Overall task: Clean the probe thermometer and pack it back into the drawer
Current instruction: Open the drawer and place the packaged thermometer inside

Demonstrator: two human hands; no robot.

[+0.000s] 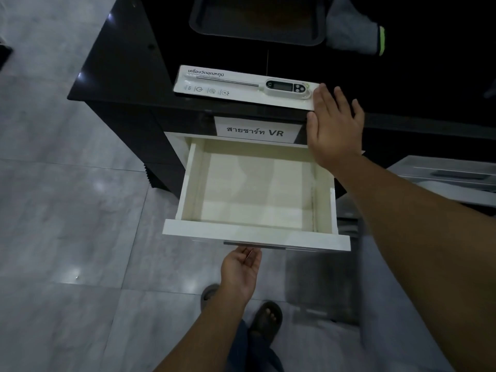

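A white probe thermometer [284, 87] lies in its white printed package [214, 88] on the black countertop, near the front edge. Just below it a cream drawer [188, 181] stands pulled out with nothing inside. My right hand [334, 124] hovers flat with fingers spread at the package's right end, its fingertips touching or nearly touching the package edge. My left hand [241, 272] is under the drawer's front panel, palm up, fingers curled at the metal handle [257, 245].
A dark tray [257, 20] sits at the back of the black counter [120, 76], with a grey cloth with a green edge [354, 28] to its right. A paper label [255, 130] is above the drawer. Grey tiled floor lies left; my sandalled feet stand below.
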